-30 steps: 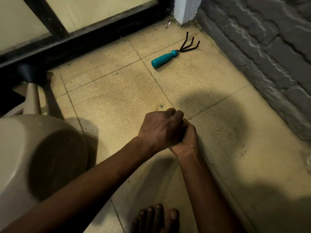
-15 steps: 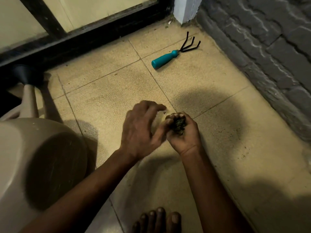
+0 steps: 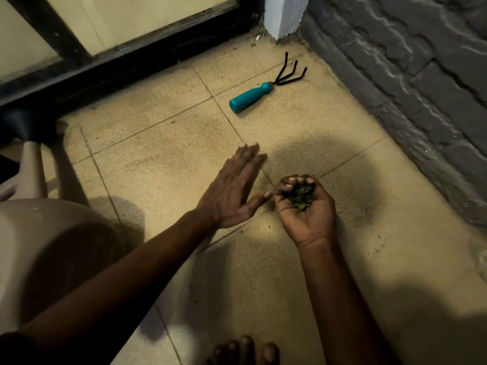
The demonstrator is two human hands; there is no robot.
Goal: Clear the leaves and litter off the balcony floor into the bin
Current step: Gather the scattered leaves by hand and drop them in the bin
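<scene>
a clump of dry leaves [image 3: 300, 197] is held in the right hand [image 3: 305, 214], which is turned palm up above the balcony floor [image 3: 163, 164] with its fingers curled round the clump. the left hand [image 3: 234, 191] is spread flat just beside it, palm down, with fingers straight and nothing gripped. its thumb tip lies just beside the right hand's curled fingers; whether they touch cannot be told. the left hand is somewhat blurred, and whether it rests on the tiles cannot be told either. fine dark crumbs [image 3: 363, 209] are scattered on the tile to the right of the right hand, toward the grey brick wall [image 3: 421, 88] that bounds the floor's right edge. a hand rake [image 3: 250, 97] with a teal handle and black prongs is laid well apart from both hands, near the far right corner. a few small scraps [image 3: 257, 38] are seen in that corner at the foot of a white post [image 3: 283, 14], beside the black door frame [image 3: 131, 67] along the far edge. a beige watering can [image 3: 52, 254] is stood at the left edge, and toes [image 3: 245, 351] are seen at the near edge
</scene>
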